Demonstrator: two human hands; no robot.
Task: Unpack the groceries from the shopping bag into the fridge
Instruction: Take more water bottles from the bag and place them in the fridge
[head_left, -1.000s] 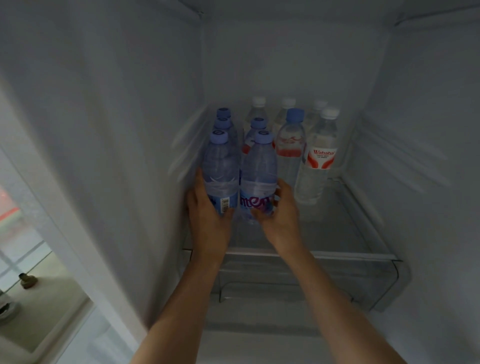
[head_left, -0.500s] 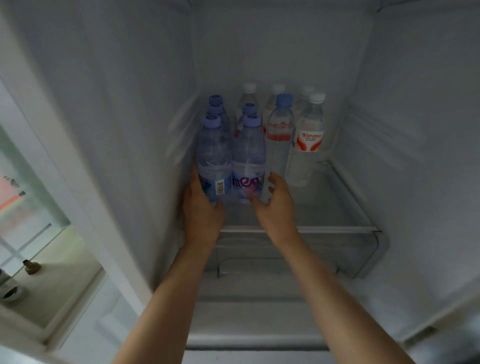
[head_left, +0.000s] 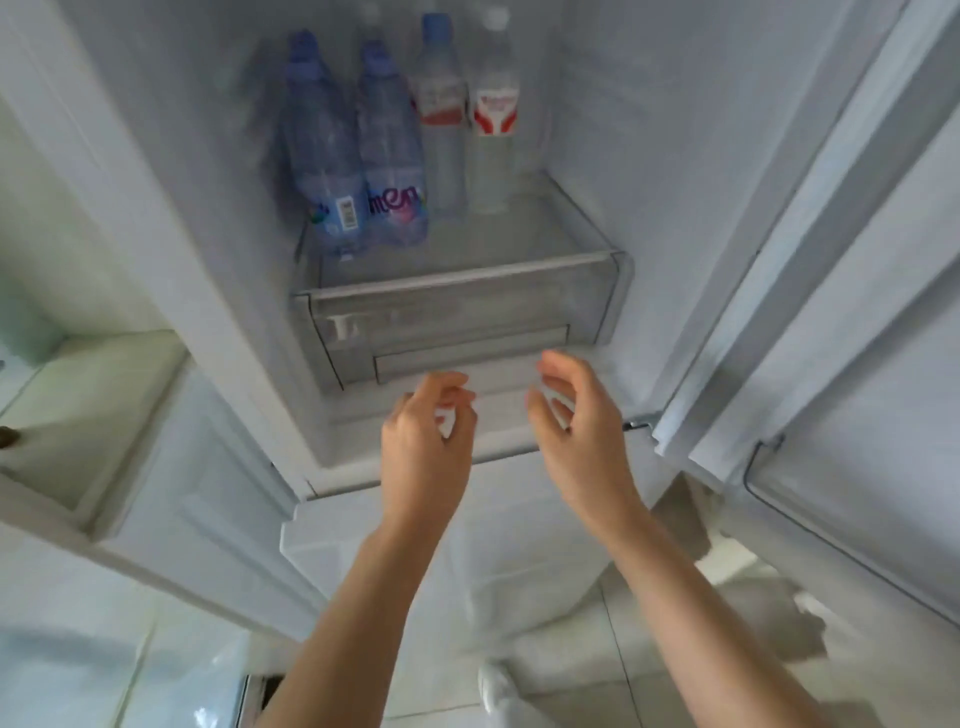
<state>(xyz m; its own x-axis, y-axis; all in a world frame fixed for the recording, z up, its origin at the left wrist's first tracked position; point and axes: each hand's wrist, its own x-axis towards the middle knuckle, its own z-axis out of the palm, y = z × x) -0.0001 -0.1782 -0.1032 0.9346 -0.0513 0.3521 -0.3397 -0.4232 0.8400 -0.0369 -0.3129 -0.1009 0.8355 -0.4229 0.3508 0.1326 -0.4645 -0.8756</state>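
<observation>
Two hands, left hand (head_left: 426, 441) and right hand (head_left: 576, 421), hang empty with fingers loosely curled, below the drawer (head_left: 457, 312). Bottles (head_left: 358, 156) stand upright along shelf's (head_left: 561, 234) back-left corner, packed tight, likely to save room. Shopping bag not visible.

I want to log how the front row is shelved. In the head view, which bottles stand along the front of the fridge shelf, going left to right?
Blue bottle with the barcode → blue bottle with purple lettering → clear bottle with a blue cap → clear bottle with a red and white label.
</observation>
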